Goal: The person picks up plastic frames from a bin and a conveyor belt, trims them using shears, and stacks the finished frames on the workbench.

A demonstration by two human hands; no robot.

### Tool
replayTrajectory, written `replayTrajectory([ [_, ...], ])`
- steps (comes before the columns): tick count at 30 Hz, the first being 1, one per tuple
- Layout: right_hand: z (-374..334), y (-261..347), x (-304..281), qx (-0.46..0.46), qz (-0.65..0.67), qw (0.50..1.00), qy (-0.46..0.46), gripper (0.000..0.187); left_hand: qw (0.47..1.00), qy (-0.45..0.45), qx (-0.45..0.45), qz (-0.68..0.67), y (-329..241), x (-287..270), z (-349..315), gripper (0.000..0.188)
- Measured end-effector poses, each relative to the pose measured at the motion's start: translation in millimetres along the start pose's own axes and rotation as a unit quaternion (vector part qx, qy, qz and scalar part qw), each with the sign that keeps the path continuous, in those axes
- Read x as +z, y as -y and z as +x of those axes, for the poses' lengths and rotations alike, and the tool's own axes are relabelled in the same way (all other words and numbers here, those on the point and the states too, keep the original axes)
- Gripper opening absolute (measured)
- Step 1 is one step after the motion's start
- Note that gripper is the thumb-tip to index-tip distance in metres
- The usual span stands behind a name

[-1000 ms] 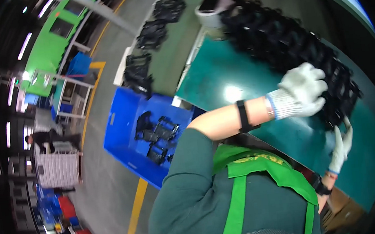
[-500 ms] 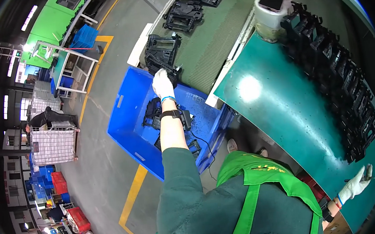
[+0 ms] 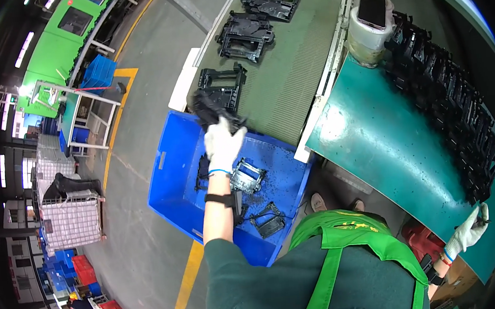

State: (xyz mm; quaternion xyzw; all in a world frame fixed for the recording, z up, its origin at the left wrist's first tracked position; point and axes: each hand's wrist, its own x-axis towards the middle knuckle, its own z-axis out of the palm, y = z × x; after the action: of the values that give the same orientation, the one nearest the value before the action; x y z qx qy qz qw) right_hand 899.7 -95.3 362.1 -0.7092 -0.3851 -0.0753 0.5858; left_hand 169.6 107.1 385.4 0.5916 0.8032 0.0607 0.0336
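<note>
My left hand [image 3: 223, 147], in a white glove, reaches out over the blue bin [image 3: 166, 144]. Its fingers are closed on a black plastic frame [image 3: 209, 107], smeared by motion, at the end of the green conveyor belt [image 3: 288, 79]. Just beyond it another black frame [image 3: 223, 85] lies on the belt. Inside the bin are a few black parts, among them a lighter-looking frame [image 3: 248, 177]. My right hand [image 3: 468, 232], also gloved, is by the near end of the green table [image 3: 390, 147]. Its fingers are curled around something small and dark that I cannot make out.
Several black frames [image 3: 262, 31] lie farther up the belt. A long row of black parts [image 3: 445, 105] stands along the table's right side. A white tub [image 3: 361, 39] with a phone [image 3: 372, 8] on top is at the table's far corner. Wire cage [image 3: 72, 222] stands at left.
My left hand has taken a frame at the belt's end, which is now tilted and moving. The view has shifted a little, showing more of the bin. My right hand's fingers are more curled.
</note>
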Motion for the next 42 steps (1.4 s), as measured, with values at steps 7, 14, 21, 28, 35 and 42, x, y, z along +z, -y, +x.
replayTrajectory([
  [7, -18, 33, 20, 0.090, 0.053, 0.994, -0.017, 0.033, 0.989, -0.126, 0.071, -0.001, 46, -25, 127, 0.056],
  [14, -63, 85, 7, -0.011, -0.018, 0.999, 0.047, 0.031, 0.967, 0.108, 0.193, 0.128, -16, -34, 160, 0.065],
  [21, -109, 92, 24, -0.008, -0.008, 0.998, 0.064, 0.026, 0.968, 0.163, 0.153, 0.116, 23, 11, 160, 0.072],
  [28, -131, 155, 69, 0.144, 0.067, 0.958, 0.239, 0.026, 0.947, 0.240, 0.175, -0.118, -86, -49, 87, 0.083],
  [35, -110, 248, 127, 0.289, 0.290, 0.756, 0.510, 0.053, 0.644, 0.502, 0.076, -0.573, -221, -84, -55, 0.056],
  [42, -85, 121, 103, 0.386, 0.320, 0.797, 0.338, 0.040, 0.554, 0.536, 0.200, -0.604, -324, -16, -117, 0.043],
])
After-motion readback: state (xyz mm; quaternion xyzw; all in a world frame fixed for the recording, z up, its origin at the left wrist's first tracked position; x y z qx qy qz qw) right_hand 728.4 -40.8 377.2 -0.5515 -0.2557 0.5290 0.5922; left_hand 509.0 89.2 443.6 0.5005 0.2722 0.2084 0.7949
